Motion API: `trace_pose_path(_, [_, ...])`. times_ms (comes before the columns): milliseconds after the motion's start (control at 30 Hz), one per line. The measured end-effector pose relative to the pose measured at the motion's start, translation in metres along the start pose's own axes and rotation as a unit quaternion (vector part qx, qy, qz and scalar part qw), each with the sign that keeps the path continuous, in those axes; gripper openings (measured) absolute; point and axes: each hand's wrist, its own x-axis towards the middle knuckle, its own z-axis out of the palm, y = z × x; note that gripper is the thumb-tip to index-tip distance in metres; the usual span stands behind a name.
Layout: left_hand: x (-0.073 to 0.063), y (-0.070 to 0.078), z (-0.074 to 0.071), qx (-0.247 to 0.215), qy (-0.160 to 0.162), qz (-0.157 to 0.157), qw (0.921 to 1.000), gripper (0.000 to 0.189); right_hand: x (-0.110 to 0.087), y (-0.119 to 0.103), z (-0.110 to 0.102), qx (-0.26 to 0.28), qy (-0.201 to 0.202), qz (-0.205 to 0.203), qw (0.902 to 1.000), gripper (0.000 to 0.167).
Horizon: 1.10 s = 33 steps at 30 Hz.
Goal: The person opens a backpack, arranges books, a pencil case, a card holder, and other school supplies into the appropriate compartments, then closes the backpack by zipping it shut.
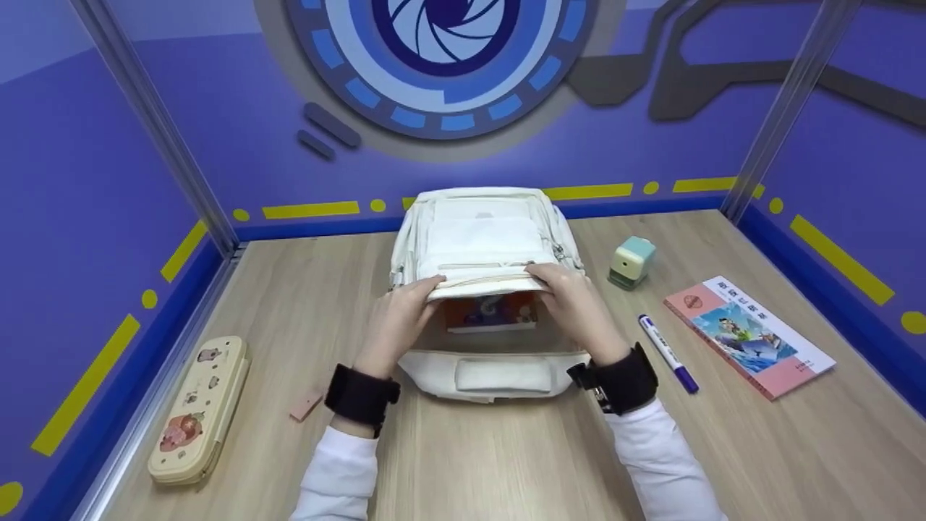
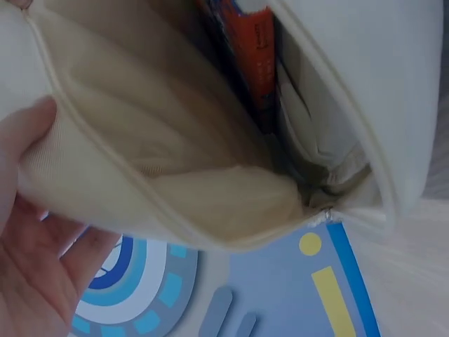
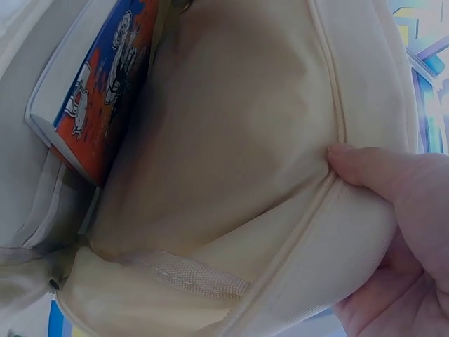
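A white backpack (image 1: 485,235) lies on the table with its main opening toward me. My left hand (image 1: 401,318) grips the left part of the upper zipper edge, thumb over the rim in the left wrist view. At the right part of the same edge my right hand (image 1: 579,307) pinches the fabric, its thumb on the piping in the right wrist view. Together they hold the opening wide. Inside, an orange and blue book (image 3: 116,77) rests against the back panel, beside the beige lining (image 2: 140,105).
On the left lie a cream pencil case (image 1: 199,412) and a small pink eraser-like piece (image 1: 307,405). To the right are a green and cream pencil sharpener (image 1: 632,262), a purple-capped marker (image 1: 667,353) and a pink-and-white book (image 1: 749,336). Blue panels (image 1: 166,94) border the table.
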Motion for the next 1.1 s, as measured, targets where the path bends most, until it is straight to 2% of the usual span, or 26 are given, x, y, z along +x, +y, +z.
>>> trace_pose_path(167, [-0.002, 0.003, 0.009, 0.022, 0.038, -0.016, 0.9989, 0.022, -0.003, 0.0, -0.002, -0.008, -0.014, 0.022, 0.9996, 0.034])
trace_pose_path(300, [-0.003, 0.005, 0.013, 0.02, 0.049, -0.031, 0.9981, 0.021, -0.006, -0.001, -0.001, -0.011, -0.02, 0.03, 0.9993, 0.036])
trace_pose_path(400, [-0.003, 0.006, 0.013, 0.014, 0.051, -0.043, 0.9977, 0.02, -0.008, 0.0, 0.0, -0.01, -0.018, 0.022, 0.9996, 0.039])
trace_pose_path(533, [-0.001, 0.006, 0.013, 0.004, 0.057, -0.044, 0.9974, 0.019, -0.014, 0.003, 0.0, -0.01, 0.006, -0.005, 0.9999, 0.04])
trace_pose_path(667, [-0.002, 0.006, 0.014, -0.011, 0.058, -0.039, 0.9975, 0.018, -0.029, 0.01, -0.004, -0.013, 0.022, -0.024, 0.9994, 0.041])
trace_pose_path(867, [-0.006, 0.005, 0.014, -0.014, 0.056, -0.044, 0.9973, 0.018, -0.061, 0.034, -0.019, -0.026, 0.013, -0.025, 0.9993, 0.044])
trace_pose_path(1000, [-0.005, 0.006, 0.012, -0.01, 0.058, -0.04, 0.9974, 0.018, -0.081, 0.063, -0.041, -0.032, -0.037, 0.048, 0.9977, 0.048])
trace_pose_path(1100, [-0.002, 0.007, 0.012, -0.009, 0.057, -0.037, 0.9976, 0.019, -0.095, 0.091, -0.064, -0.056, -0.107, 0.136, 0.9833, 0.058])
